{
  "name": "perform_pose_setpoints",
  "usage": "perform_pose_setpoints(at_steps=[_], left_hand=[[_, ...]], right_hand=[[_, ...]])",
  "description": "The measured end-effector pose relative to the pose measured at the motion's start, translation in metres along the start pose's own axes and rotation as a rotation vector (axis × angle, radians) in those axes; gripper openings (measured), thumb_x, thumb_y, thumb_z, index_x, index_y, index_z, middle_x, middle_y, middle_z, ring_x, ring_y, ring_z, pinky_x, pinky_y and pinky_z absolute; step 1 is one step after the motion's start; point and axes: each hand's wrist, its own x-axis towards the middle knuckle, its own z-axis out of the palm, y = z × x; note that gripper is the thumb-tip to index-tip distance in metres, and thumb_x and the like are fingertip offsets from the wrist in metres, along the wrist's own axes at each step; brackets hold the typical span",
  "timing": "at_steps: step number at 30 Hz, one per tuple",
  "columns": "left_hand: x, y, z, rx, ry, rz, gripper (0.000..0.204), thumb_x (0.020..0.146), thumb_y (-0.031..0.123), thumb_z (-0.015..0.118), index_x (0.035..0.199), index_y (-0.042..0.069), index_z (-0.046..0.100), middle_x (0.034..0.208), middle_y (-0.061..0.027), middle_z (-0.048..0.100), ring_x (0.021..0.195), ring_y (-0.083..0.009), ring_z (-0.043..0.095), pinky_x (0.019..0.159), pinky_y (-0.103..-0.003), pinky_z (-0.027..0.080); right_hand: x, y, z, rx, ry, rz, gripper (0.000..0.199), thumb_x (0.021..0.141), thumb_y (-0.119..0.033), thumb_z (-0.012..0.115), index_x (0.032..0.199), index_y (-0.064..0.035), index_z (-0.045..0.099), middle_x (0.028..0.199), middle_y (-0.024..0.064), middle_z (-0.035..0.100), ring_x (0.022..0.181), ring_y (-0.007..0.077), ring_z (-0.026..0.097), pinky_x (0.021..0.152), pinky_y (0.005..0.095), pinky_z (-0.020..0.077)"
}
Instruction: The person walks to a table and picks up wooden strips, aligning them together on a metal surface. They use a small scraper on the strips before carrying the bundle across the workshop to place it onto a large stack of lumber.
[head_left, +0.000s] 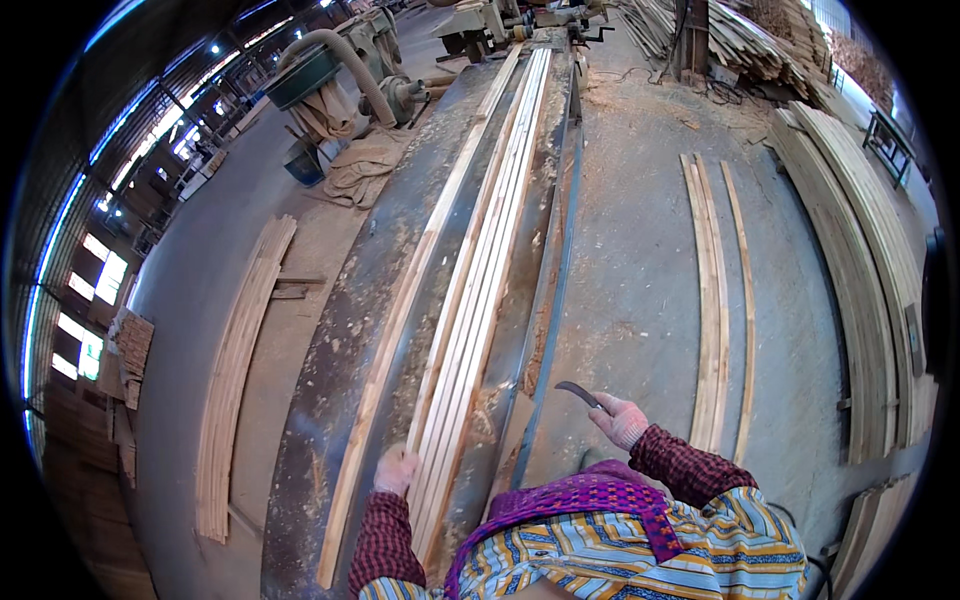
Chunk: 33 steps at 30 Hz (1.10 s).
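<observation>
A row of long, pale wooden strips (483, 275) lies side by side along a dark metal table. My left hand (397, 470), in a pale glove, has its fingers curled at the left edge of these strips, near their close end. Out to the right, beyond the table's edge, my gloved right hand (622, 420) is closed around the handle of a knife with a dark curved blade (578, 393). That blade points up and left, apart from the wood. One separate strip (385, 360) lies to the left of the row.
Wood shavings dot the table (330, 380). At its far end stands a woodworking machine (520, 18). A dust collector (310, 85) with a hose is at the far left. Stacked strips (240, 370) lie left; loose strips (708, 300) and stacked boards (850, 270) lie right.
</observation>
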Motion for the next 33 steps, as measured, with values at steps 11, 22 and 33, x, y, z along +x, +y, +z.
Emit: perform_pose_setpoints(at_steps=[11, 22, 33], left_hand=[[0.197, 0.323, 0.065, 0.509, 0.037, 0.057, 0.128, 0.072, 0.064, 0.082, 0.162, -0.003, 0.018, 0.148, -0.0242, 0.049, 0.133, -0.0359, 0.054, 0.109, -0.043, 0.044], [0.224, 0.342, 0.073, 0.393, 0.077, -0.042, 0.125, 0.069, 0.058, 0.082, 0.163, 0.005, 0.019, 0.136, -0.0159, 0.049, 0.127, -0.0321, 0.051, 0.110, -0.043, 0.039], [0.236, 0.327, 0.066, 0.140, 0.376, 0.032, 0.097, 0.063, 0.049, 0.082, 0.144, 0.007, 0.048, 0.125, -0.0126, 0.053, 0.121, -0.0315, 0.052, 0.107, -0.046, 0.040]], right_hand=[[0.092, 0.047, -0.052, 0.177, 0.187, 0.183, 0.049, 0.100, -0.027, 0.066, 0.142, -0.0023, 0.058, 0.114, 0.0193, 0.074, 0.108, 0.0226, 0.070, 0.094, 0.0335, 0.0526], [0.283, -0.055, -0.115, -0.089, 0.036, -0.026, 0.044, 0.097, -0.023, 0.069, 0.136, -0.0036, 0.063, 0.104, 0.0185, 0.072, 0.098, 0.0227, 0.070, 0.088, 0.0350, 0.0539], [0.648, -0.338, 0.000, -0.463, -0.551, -0.784, 0.045, 0.097, -0.032, 0.066, 0.137, -0.0107, 0.061, 0.109, 0.0227, 0.072, 0.101, 0.0369, 0.070, 0.088, 0.0423, 0.0549]])
